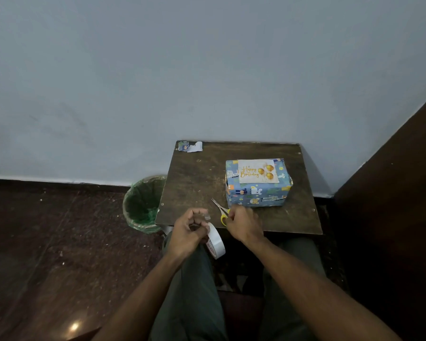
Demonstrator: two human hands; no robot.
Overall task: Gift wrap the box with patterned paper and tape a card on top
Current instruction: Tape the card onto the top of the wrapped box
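Observation:
The box (pixel 256 193), wrapped in blue patterned paper, stands on the small dark wooden table (pixel 194 178). A "Happy Birthday" card (pixel 257 171) with gold balloons lies flat on its top. My left hand (pixel 190 232) holds a white roll of tape (pixel 216 241) at the table's front edge and pinches a short clear piece of tape (pixel 205 215) between its fingertips. My right hand (pixel 244 223) grips the yellow handles of a pair of scissors (pixel 220 210), whose blades lie on the table and point to the far left, just in front of the box.
A scrap of patterned paper (pixel 190 146) lies at the table's far left corner. A bin with a green liner (pixel 143 205) stands on the floor left of the table. A wall rises behind the table and a dark panel (pixel 391 193) stands at the right.

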